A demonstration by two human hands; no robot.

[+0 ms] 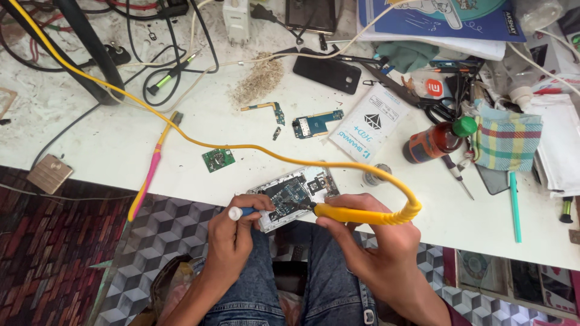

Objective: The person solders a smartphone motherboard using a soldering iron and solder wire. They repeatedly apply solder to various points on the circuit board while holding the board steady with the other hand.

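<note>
An opened phone (297, 188) with its circuit board exposed lies at the near edge of the white table (109, 145). My right hand (362, 235) grips a yellow soldering iron (356, 212) whose tip touches the board. Its yellow cord (241, 147) loops away across the table to the far left. My left hand (238, 226) holds a small blue-and-white tool (240, 212) against the phone's left side and steadies it.
Loose circuit boards: green (218, 159), blue (316, 124). A pink-and-yellow tool (148, 175), a black phone (327, 73), a white packet (368, 122), a brown bottle with a green cap (438, 140), a checked cloth (506, 142), scissors (438, 107), a solder reel (377, 174), black cables (90, 54).
</note>
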